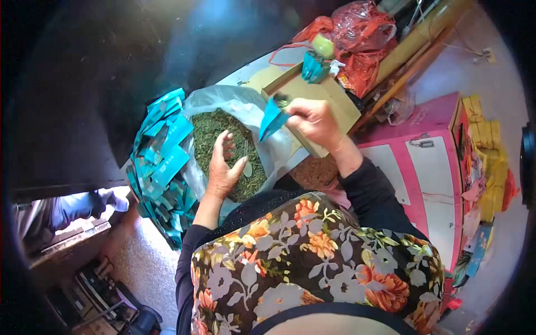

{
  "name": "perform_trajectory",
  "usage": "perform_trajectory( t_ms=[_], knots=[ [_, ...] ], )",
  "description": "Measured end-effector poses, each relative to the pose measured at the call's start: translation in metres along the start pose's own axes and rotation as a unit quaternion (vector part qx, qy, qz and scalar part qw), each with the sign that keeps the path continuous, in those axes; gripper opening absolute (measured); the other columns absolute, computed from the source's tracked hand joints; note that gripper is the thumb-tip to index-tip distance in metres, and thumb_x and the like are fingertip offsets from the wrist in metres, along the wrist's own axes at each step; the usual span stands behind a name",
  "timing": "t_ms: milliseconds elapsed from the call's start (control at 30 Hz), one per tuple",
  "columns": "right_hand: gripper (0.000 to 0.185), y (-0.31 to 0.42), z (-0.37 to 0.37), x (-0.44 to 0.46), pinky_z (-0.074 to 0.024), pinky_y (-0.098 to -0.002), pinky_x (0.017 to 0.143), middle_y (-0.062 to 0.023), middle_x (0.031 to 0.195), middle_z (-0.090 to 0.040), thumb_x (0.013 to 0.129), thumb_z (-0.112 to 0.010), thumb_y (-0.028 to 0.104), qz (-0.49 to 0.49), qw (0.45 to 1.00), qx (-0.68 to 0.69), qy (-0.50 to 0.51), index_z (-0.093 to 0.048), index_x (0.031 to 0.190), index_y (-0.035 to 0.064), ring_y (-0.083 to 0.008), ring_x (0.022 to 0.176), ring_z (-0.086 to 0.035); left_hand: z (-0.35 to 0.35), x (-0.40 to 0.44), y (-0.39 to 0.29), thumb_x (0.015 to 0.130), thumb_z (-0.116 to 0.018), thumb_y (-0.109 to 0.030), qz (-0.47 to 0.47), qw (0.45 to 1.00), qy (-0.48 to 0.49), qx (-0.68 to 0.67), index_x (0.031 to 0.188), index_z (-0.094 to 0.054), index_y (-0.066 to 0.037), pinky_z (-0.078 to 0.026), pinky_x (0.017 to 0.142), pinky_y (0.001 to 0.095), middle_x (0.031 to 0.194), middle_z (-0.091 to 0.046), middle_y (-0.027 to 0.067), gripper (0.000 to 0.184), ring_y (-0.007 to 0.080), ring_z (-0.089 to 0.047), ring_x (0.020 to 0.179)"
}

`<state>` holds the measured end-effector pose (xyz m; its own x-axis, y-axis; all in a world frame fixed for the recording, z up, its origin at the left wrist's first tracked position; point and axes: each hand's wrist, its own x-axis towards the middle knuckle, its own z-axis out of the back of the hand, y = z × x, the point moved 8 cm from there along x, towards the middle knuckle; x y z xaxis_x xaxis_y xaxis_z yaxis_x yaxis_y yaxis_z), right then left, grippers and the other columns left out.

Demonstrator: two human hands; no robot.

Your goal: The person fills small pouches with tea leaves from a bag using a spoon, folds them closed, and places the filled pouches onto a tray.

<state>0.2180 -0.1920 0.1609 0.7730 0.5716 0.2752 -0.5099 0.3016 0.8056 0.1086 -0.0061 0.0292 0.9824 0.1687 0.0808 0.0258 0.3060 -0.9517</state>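
A clear plastic bag (271, 162) is full of loose dried green leaves (240, 190). My left hand (223, 170) is over the leaves, palm turned sideways, its thumb and fingers apart with nothing held. Beside its thumb, a small clear spoon (247, 167) rests on the leaves. To the right, my right hand (315, 120) pinches a teal packet (272, 119) that hangs tilted above the bag's edge. Some green leaf shows by the packet's top, partly hidden by my fingers. Left of the bag lies a heap of flat teal packets (167, 151).
A shallow cardboard box (343, 103) holds an upright teal packet (314, 68). Red plastic bags (363, 28) lie behind it, near wooden poles (427, 33). A pink and white cabinet (399, 173) stands at the right. A dark surface (84, 111) fills the far left.
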Motion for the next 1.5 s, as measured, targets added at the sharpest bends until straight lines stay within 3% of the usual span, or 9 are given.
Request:
perform_trajectory(
  t_ms=[167,300,400,600,733,767,1000,1133,1500],
  knots=[
    [0.003,-0.077,0.081,-0.028,-0.0410,-0.0233,0.052,0.0010,0.062,-0.055,0.074,-0.062,0.002,-0.151,0.968,-0.078,-0.182,-0.061,0.077,0.0006,-0.0041,0.058,-0.048,0.004,-0.019,0.000,0.076,-0.064,0.004,-0.013,1.000,0.000,-0.013,0.134,-0.038,-0.006,-0.048,0.085,0.0291,0.121,-0.052,0.0095,0.065,0.0166,-0.055,0.097],
    [0.007,-0.189,0.115,-0.036,-0.0405,-0.0231,0.051,-0.0004,0.059,-0.055,0.072,-0.062,0.006,-0.220,0.937,-0.137,-0.236,-0.061,0.076,0.0004,-0.0047,0.056,-0.051,-0.005,-0.028,0.006,0.077,-0.061,0.006,0.026,0.999,0.019,-0.007,0.133,-0.039,-0.005,-0.049,0.083,0.0282,0.121,-0.052,0.0084,0.061,0.0151,-0.056,0.095],
    [0.012,-0.240,0.125,-0.028,-0.0468,-0.0409,0.061,-0.0195,0.070,-0.062,0.073,-0.059,0.013,-0.229,0.913,-0.222,-0.255,-0.062,0.077,0.0030,-0.0357,0.066,-0.062,-0.010,-0.033,0.011,0.077,-0.060,0.008,0.056,0.998,0.032,0.007,0.130,-0.042,-0.005,-0.049,0.082,0.0279,0.120,-0.052,0.0085,0.057,0.0149,-0.057,0.092],
    [0.010,-0.303,0.124,-0.004,-0.0467,-0.0471,0.065,-0.0222,0.075,-0.061,0.075,-0.058,0.013,-0.261,0.888,-0.296,-0.235,-0.063,0.076,0.0044,-0.0397,0.074,-0.061,-0.016,-0.042,0.015,0.073,-0.062,0.006,0.101,0.995,0.020,0.018,0.123,-0.047,-0.003,-0.052,0.074,0.0287,0.110,-0.053,0.0113,0.053,0.0183,-0.059,0.086],
    [0.011,-0.325,0.119,0.003,-0.0474,-0.0485,0.062,-0.0235,0.071,-0.060,0.077,-0.059,0.014,-0.218,0.881,-0.341,-0.246,-0.062,0.076,0.0041,-0.0410,0.071,-0.061,-0.019,-0.050,0.023,0.072,-0.062,0.006,0.125,0.991,0.026,0.041,0.119,-0.050,-0.004,-0.051,0.074,0.0285,0.112,-0.053,0.0111,0.049,0.0179,-0.059,0.084],
    [0.011,-0.335,0.118,0.004,-0.0474,-0.0488,0.062,-0.0233,0.070,-0.060,0.078,-0.059,0.014,-0.257,0.876,-0.339,-0.228,-0.062,0.076,0.0042,-0.0421,0.071,-0.061,-0.020,-0.051,0.025,0.072,-0.062,0.006,0.134,0.990,0.029,0.042,0.119,-0.051,-0.004,-0.051,0.074,0.0284,0.112,-0.053,0.0111,0.049,0.0179,-0.059,0.084],
    [0.011,-0.347,0.115,0.002,-0.0463,-0.0499,0.063,-0.0244,0.072,-0.060,0.079,-0.057,0.015,-0.252,0.878,-0.331,-0.236,-0.061,0.080,0.0044,-0.0432,0.073,-0.060,-0.019,-0.054,0.027,0.072,-0.062,0.005,0.139,0.988,0.035,0.049,0.117,-0.052,-0.004,-0.050,0.076,0.0283,0.112,-0.053,0.0111,0.047,0.0178,-0.059,0.083],
    [0.008,-0.338,0.117,0.005,-0.0473,-0.0472,0.060,-0.0206,0.068,-0.061,0.073,-0.059,0.010,-0.223,0.874,-0.343,-0.261,-0.061,0.071,0.0025,-0.0382,0.068,-0.061,-0.020,-0.054,0.030,0.072,-0.061,0.007,0.165,0.985,0.041,0.037,0.117,-0.052,-0.004,-0.050,0.075,0.0278,0.112,-0.052,0.0102,0.047,0.0168,-0.058,0.086],
    [0.018,-0.335,0.113,0.008,-0.0488,-0.0465,0.069,-0.0230,0.080,-0.063,0.075,-0.061,0.013,-0.253,0.887,-0.330,-0.201,-0.062,0.091,0.0039,-0.0403,0.080,-0.062,-0.016,-0.055,0.026,0.074,-0.062,0.006,0.154,0.985,0.052,0.054,0.115,-0.053,-0.005,-0.050,0.075,0.0272,0.113,-0.053,0.0098,0.043,0.0165,-0.059,0.085]
  ],
)
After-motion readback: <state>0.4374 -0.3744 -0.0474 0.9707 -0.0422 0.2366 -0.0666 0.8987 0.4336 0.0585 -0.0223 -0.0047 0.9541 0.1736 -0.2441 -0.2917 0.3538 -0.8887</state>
